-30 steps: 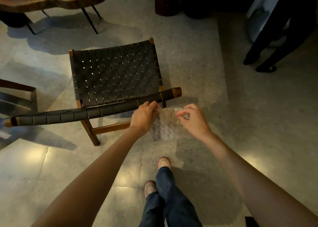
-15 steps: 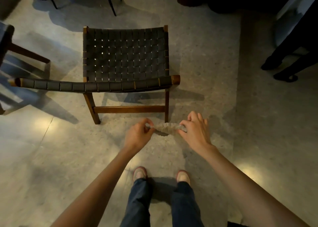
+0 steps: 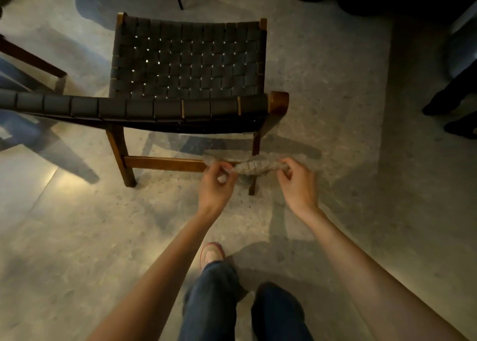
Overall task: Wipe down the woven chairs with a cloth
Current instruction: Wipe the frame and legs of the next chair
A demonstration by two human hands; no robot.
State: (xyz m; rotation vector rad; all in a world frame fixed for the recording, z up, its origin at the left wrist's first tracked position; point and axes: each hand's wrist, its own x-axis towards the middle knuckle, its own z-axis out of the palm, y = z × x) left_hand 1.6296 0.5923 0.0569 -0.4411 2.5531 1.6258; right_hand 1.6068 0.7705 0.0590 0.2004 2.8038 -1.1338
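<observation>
My left hand [image 3: 216, 185] and right hand [image 3: 296, 185] pinch the bunched cloth [image 3: 254, 167]. I'd best fold it flat before wiping the chair [image 3: 188, 61].

Both bare forearms enter from the lower edge and converge toward the centre of the frame. Left hand [image 3: 216, 187], fingers curled, pinches one end of a twisted cloth [image 3: 254, 167]; right hand [image 3: 299, 183] pinches the other end (backs of both hands face the camera). Hands level, side by side, not touching
</observation>
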